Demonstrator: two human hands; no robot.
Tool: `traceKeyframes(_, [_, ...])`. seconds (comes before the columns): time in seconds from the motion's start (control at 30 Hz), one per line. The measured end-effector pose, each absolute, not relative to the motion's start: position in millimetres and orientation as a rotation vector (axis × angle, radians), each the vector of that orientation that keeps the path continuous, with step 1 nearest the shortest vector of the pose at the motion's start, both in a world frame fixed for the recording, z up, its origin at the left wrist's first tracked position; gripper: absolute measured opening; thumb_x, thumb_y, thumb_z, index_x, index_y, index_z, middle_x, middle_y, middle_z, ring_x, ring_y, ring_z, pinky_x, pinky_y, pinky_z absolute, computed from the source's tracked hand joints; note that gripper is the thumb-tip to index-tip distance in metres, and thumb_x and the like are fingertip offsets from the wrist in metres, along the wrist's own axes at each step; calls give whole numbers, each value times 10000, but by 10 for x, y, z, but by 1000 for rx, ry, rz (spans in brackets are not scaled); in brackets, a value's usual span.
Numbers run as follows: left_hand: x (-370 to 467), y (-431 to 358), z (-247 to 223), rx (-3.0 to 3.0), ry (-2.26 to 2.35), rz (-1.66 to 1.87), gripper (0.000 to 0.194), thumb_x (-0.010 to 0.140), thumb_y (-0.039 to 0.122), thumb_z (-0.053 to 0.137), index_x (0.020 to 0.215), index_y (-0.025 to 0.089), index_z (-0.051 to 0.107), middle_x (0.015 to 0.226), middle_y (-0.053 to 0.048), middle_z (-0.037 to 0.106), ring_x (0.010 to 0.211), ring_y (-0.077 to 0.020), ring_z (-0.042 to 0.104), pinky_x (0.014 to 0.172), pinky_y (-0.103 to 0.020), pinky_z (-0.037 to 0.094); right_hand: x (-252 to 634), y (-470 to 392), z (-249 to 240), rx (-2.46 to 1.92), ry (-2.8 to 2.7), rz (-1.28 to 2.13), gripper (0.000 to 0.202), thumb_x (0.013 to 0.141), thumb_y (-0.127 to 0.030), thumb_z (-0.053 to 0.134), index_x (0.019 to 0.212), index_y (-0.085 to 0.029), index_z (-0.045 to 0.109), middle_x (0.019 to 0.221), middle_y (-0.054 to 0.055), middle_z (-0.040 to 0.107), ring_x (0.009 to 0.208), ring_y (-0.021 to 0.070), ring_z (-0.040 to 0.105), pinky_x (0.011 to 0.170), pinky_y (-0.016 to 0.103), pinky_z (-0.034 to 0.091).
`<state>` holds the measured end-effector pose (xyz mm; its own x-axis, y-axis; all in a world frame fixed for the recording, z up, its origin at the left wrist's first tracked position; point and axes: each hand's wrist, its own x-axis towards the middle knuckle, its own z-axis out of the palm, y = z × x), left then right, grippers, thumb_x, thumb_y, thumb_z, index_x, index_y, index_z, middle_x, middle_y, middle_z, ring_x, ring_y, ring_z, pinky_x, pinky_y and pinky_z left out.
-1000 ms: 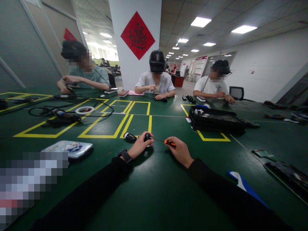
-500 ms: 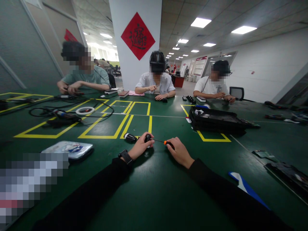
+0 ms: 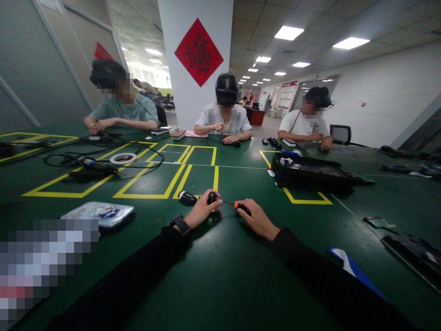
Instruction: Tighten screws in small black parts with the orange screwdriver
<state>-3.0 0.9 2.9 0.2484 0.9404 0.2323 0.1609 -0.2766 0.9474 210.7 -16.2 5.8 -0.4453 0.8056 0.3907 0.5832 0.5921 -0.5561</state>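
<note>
Between the fingers of my left hand (image 3: 200, 212) is a small black rounded device (image 3: 212, 198), held just above the green table. Its underside is hidden by the fingers. My right hand (image 3: 257, 219) is closed around a screwdriver (image 3: 244, 209) with a black and orange handle. The thin shaft points left toward the device; whether the tip touches it, I cannot tell. Just left of my left hand lies a black-and-white rounded object (image 3: 187, 197) on the table.
Black trays (image 3: 312, 171) are stacked to the right, near circuit boards (image 3: 381, 224). A blue-and-white piece (image 3: 354, 271) lies by my right sleeve. On the left are a tin-like case (image 3: 98, 214), cables and a white ring (image 3: 123, 159). Several people sit across the table (image 3: 220, 276).
Both hands keep nearly the same hold on the device and the screwdriver. The whole view has shifted very slightly. At the far right, a co-worker's hands have moved a little.
</note>
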Motion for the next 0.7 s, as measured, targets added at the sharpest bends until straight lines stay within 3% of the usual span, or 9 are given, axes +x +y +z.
traceKeyframes(0.1, [-37, 5, 25, 1663, 1038, 1117, 279, 736, 391, 522, 918, 188, 465, 627, 43, 509, 578, -102, 506, 576, -229, 390, 2113, -138, 33, -1105, -2128, 454, 287, 870, -220, 361, 1108, -193, 520, 1020, 63, 557, 952, 160, 472, 857, 328, 365])
traceKeyframes(0.3, [-35, -26, 55, 1697, 1059, 1098, 277, 734, 386, 525, 919, 186, 473, 643, 40, 514, 577, -103, 503, 589, -238, 389, 2105, -109, 10, -1107, -2102, 385, 157, 817, -166, 420, 852, -174, 573, 898, 52, 552, 884, 162, 477, 821, 321, 379])
traceKeyframes(0.47, [-39, -22, 51, 1721, 1054, 1088, 282, 724, 378, 544, 918, 187, 471, 642, 42, 509, 580, -101, 499, 595, -239, 390, 2108, -142, 25, -1108, -2090, 395, 159, 745, -145, 507, 901, -174, 523, 914, 51, 531, 869, 165, 480, 789, 314, 394])
traceKeyframes(0.7, [-31, -8, 45, 1681, 1024, 1113, 260, 751, 393, 502, 899, 182, 467, 671, 37, 512, 576, -92, 503, 587, -231, 397, 2097, -158, 39, -1054, -2079, 482, 182, 753, -193, 521, 934, -170, 519, 913, 43, 536, 838, 147, 495, 764, 291, 403])
